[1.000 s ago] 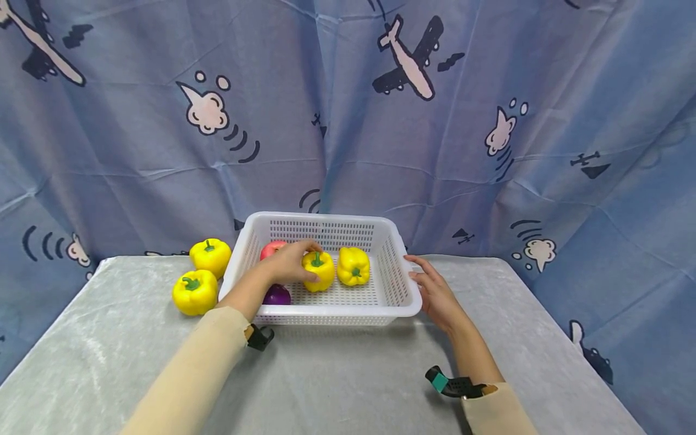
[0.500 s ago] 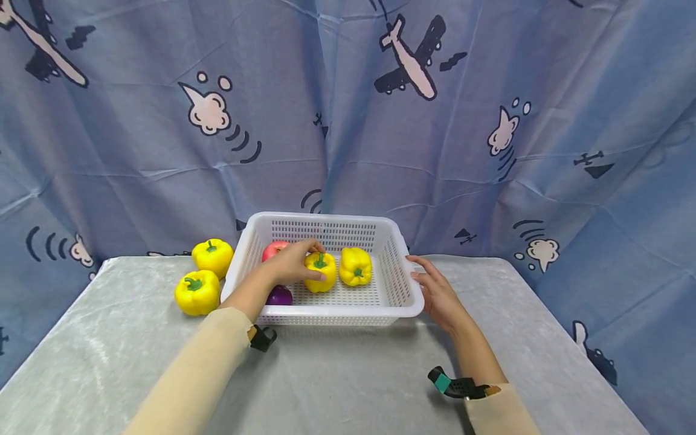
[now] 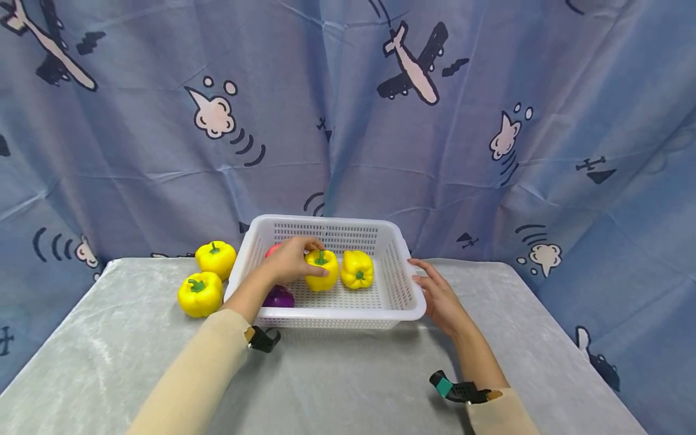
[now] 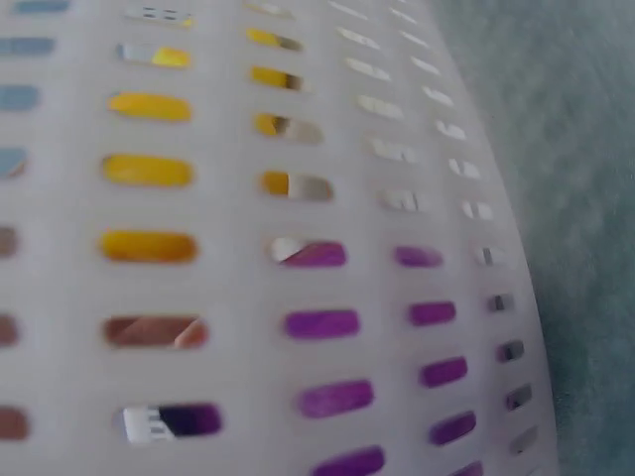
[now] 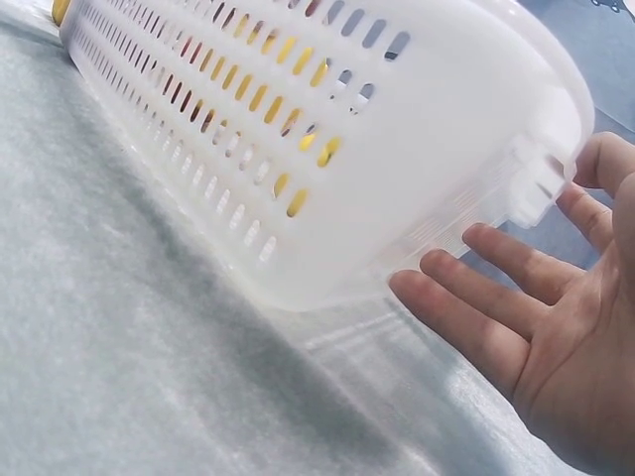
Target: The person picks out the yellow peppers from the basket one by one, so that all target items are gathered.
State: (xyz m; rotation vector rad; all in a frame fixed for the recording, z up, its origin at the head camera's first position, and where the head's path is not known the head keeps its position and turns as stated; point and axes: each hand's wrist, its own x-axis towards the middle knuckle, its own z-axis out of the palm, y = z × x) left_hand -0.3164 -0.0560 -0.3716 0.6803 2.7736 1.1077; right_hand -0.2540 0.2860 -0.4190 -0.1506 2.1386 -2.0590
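Note:
My left hand (image 3: 290, 261) reaches into a white perforated plastic basket (image 3: 337, 313) and grips a yellow bell pepper (image 3: 319, 279) by its sides, the green stem upward. Just right of it lies another yellow bell pepper (image 3: 357, 268), stem tilted toward the front. Partly under my left hand and wrist are a reddish round item (image 3: 271, 249) and a glossy purple rounded item (image 3: 280, 297). At the basket's right end, my right hand (image 3: 443, 303) rests its fingers near the rim; in the right wrist view those fingers (image 5: 491, 302) are extended alongside the basket wall.
Two more yellow bell peppers, one behind (image 3: 216, 261) and one in front (image 3: 200, 296), stand on the grey cloth-covered table (image 3: 348, 386) just left of the basket. A blue curtain (image 3: 348, 121) printed with airplanes hangs close behind the table.
The head view has shifted slightly. My left hand covers a little more of the reddish item than before. Both hands otherwise keep their places at the pepper and the basket's end.

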